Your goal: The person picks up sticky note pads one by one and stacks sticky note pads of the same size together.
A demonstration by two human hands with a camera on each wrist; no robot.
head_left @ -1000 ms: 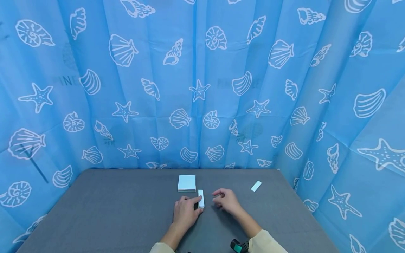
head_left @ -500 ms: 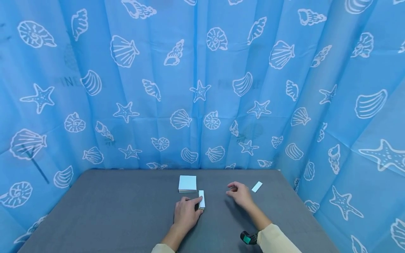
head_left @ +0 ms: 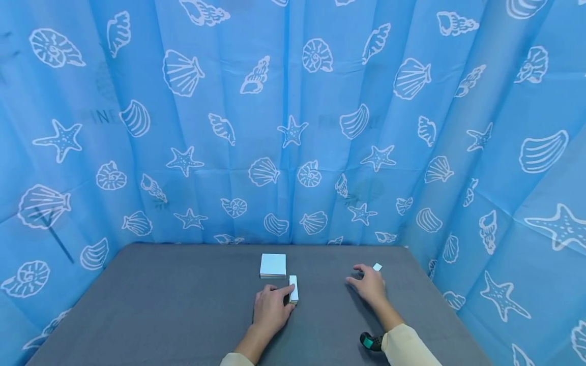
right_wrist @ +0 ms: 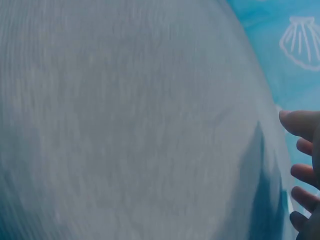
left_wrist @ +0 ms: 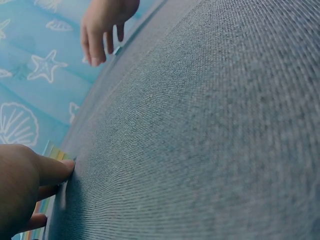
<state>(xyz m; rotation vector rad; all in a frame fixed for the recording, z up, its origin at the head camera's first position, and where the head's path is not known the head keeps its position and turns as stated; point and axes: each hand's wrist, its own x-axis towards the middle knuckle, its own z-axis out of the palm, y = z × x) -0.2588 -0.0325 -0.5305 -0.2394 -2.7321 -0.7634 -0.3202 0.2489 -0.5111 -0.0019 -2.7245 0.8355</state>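
Observation:
My left hand [head_left: 271, 307] holds a narrow white-topped stack of strips [head_left: 293, 280] against the table, one finger on top and the thumb at its near end. Yellow, orange and green layers show along the side of this stack [left_wrist: 56, 153] in the left wrist view. A square white-topped pad [head_left: 273, 265] lies just behind it. Over the right part of the table, my right hand [head_left: 372, 287] has loosely bent, spread fingers with nothing between them. Partly hidden behind that hand is a small white strip [head_left: 377, 266]. The right wrist view shows only the fingers [right_wrist: 302, 172].
A grey cloth-covered table [head_left: 183, 300] stretches out to both sides. Behind and to the right hangs a blue curtain [head_left: 256, 117] with white shell prints. A black and green device [head_left: 372, 341] sits on the right wrist.
My right hand has moved right, from beside the narrow stack to the small strip, and now covers part of it. My left hand keeps its hold on the stack.

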